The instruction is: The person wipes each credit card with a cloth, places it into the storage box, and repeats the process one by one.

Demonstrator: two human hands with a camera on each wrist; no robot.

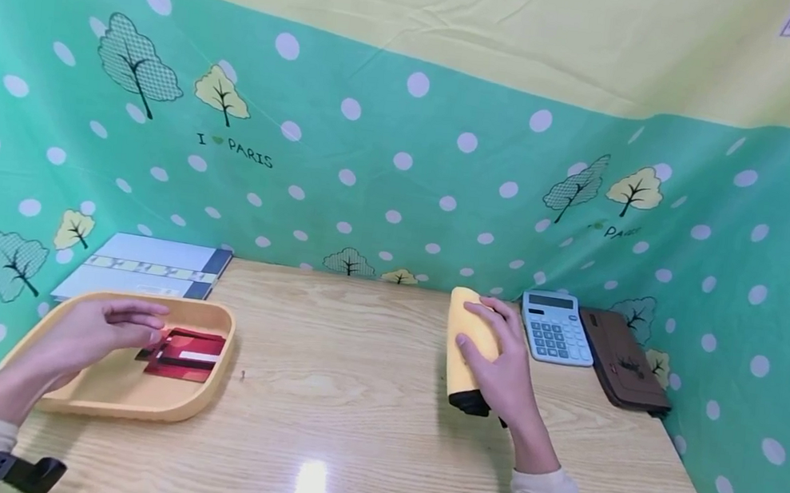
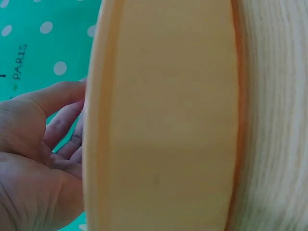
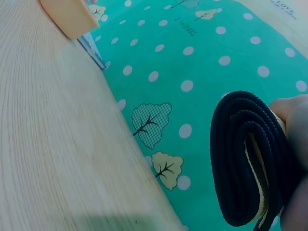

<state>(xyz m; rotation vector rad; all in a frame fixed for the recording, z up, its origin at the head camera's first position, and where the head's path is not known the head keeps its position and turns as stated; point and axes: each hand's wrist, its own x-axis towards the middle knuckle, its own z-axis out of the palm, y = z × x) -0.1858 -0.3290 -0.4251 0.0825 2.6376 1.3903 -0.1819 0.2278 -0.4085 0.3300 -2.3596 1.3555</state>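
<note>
My right hand (image 1: 507, 367) grips a folded yellow cloth with black edging (image 1: 463, 342), held upright above the right half of the table. Its layered black end (image 3: 236, 159) shows in the right wrist view, with part of the hand at that view's right edge. Over a pale orange tray (image 1: 132, 412) on the left, my left hand (image 1: 100, 332) hovers with fingers loosely bent and nothing visible between them. Red flat packets or cards (image 1: 191, 358) lie inside the tray, near those fingertips. The tray's wall (image 2: 173, 115) hides part of the left hand in the left wrist view.
Behind the tray lies a blue-grey notebook or folder (image 1: 147, 265). A light blue calculator (image 1: 556, 328) and a brown zipped case (image 1: 624, 363) lie to the right of the cloth. A green dotted curtain (image 1: 371, 196) borders the wooden table (image 1: 340, 353).
</note>
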